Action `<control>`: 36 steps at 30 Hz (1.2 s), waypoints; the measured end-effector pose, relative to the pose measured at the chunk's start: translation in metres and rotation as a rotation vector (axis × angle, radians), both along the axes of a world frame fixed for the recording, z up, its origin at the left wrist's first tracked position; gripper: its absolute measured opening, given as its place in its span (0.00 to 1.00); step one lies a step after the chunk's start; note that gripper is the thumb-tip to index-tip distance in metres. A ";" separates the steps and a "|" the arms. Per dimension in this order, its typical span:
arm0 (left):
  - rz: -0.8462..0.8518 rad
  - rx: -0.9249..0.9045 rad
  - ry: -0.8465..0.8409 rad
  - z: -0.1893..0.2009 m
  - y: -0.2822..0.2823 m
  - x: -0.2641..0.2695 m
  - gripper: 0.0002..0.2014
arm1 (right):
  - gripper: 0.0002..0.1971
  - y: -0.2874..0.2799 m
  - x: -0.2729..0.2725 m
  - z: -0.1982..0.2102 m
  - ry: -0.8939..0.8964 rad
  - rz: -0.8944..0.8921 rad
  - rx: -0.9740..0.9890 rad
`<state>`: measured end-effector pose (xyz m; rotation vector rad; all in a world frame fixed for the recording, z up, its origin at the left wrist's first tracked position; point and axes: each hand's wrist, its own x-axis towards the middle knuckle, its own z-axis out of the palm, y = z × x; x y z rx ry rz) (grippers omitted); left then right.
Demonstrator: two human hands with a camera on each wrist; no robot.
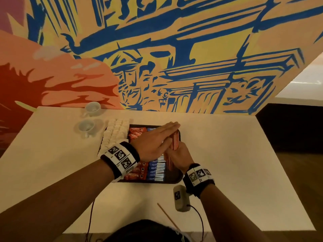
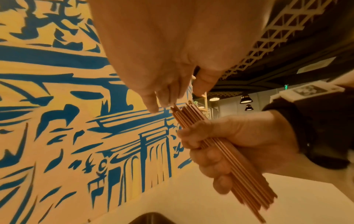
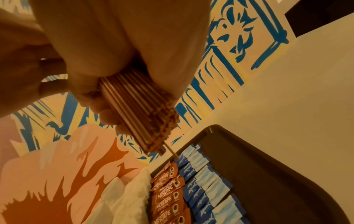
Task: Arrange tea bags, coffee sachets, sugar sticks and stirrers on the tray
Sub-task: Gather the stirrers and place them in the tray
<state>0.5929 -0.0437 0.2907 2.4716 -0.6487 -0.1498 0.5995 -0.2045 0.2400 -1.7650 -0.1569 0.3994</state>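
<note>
done: sachets (image 1: 135, 134) and sugar sticks (image 1: 158, 169) are laid in rows on tray (image 1: 176, 177) | stirrers (image 1: 174, 141) are gripped in a bundle by right hand (image 1: 176, 154) above tray | left hand (image 1: 155, 140) is flat, fingers straight, against bundle tips | left: stirrers to be laid in bare right strip; one stirrer (image 1: 167, 214) lies on bench; tea bags not identified

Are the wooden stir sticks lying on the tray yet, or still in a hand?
Still in a hand. The right hand grips the stirrers in a bundle above the tray; the left hand lies flat against them.
</note>
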 end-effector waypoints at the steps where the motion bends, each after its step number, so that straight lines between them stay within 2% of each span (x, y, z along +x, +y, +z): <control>1: 0.054 -0.041 -0.033 -0.003 0.001 -0.001 0.26 | 0.08 -0.003 0.002 -0.003 0.033 -0.023 0.008; 3: 0.172 -0.119 -0.130 -0.011 0.003 -0.007 0.20 | 0.12 -0.011 0.006 -0.011 0.102 -0.083 0.025; 5: 0.201 -0.092 -0.137 -0.027 0.002 -0.021 0.12 | 0.11 -0.021 0.008 -0.020 0.185 -0.157 0.059; 7: 0.093 0.036 0.035 -0.053 -0.002 -0.040 0.11 | 0.10 -0.031 0.007 -0.030 0.271 -0.226 0.077; 9: -0.103 0.207 0.207 -0.086 -0.010 -0.060 0.14 | 0.11 -0.040 0.006 -0.042 0.365 -0.277 0.064; 12: -0.365 0.431 0.328 -0.128 -0.027 -0.081 0.17 | 0.15 -0.053 0.004 -0.059 0.473 -0.298 0.008; 16: -0.533 0.518 0.371 -0.160 -0.043 -0.093 0.20 | 0.15 -0.067 0.001 -0.071 0.583 -0.336 0.018; 23: -0.599 0.543 0.263 -0.183 -0.038 -0.097 0.13 | 0.10 -0.073 0.014 -0.082 0.690 -0.316 0.041; 28: -0.542 0.652 0.415 -0.180 -0.045 -0.094 0.16 | 0.09 -0.066 0.029 -0.092 0.711 -0.273 -0.006; 31: -0.428 0.590 0.509 -0.172 -0.035 -0.091 0.17 | 0.06 -0.060 0.043 -0.095 0.690 -0.245 -0.050; 34: -0.133 0.431 0.559 -0.161 -0.014 -0.084 0.16 | 0.07 -0.056 0.061 -0.096 0.665 -0.221 -0.130; 36: 0.222 0.243 0.568 -0.156 -0.001 -0.075 0.12 | 0.08 -0.050 0.073 -0.098 0.658 -0.206 -0.182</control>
